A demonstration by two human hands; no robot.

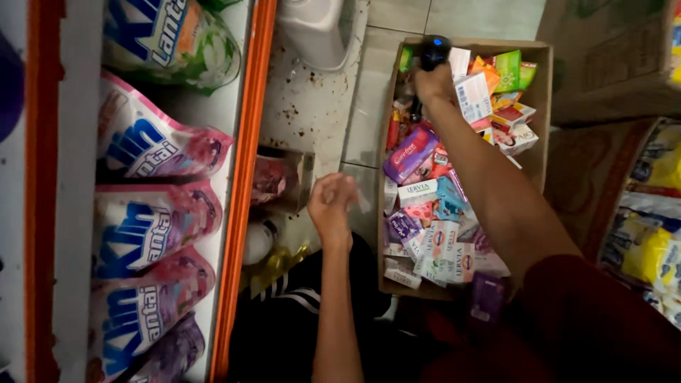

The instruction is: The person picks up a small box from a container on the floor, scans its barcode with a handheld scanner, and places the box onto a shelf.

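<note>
On the left, a white shelf with an orange edge (pixel 245 177) runs down the frame, the largest thing in view; on it lies a row of soft refill pouches (pixel 152 220), pink and purple, with a green one at the top; at the right edge stand brown cartons (pixel 603 57), one of them open on yellow packets (pixel 656 248); between shelf and cartons, on the speckled tiled floor (pixel 312 106), sits an open cardboard box (pixel 539 106) crammed with small boxes of soap (pixel 443 248) and other little packets in purple, white, red, orange and green; a white plastic container (pixel 312 28) stands on the floor above the middle, and a small torn carton (pixel 280 177) lies just beside the shelf edge. The person's right arm reaches across the cardboard box to its far corner; the right hand (pixel 434 79) is closed around a small dark bottle (pixel 433 51), gripping it from below, held over the packets at the top of the box. The left hand (pixel 332 202) hangs over the floor between the shelf and the box, near the torn carton; its fingers are curled loosely inward, and whether they hold anything cannot be told.
</note>
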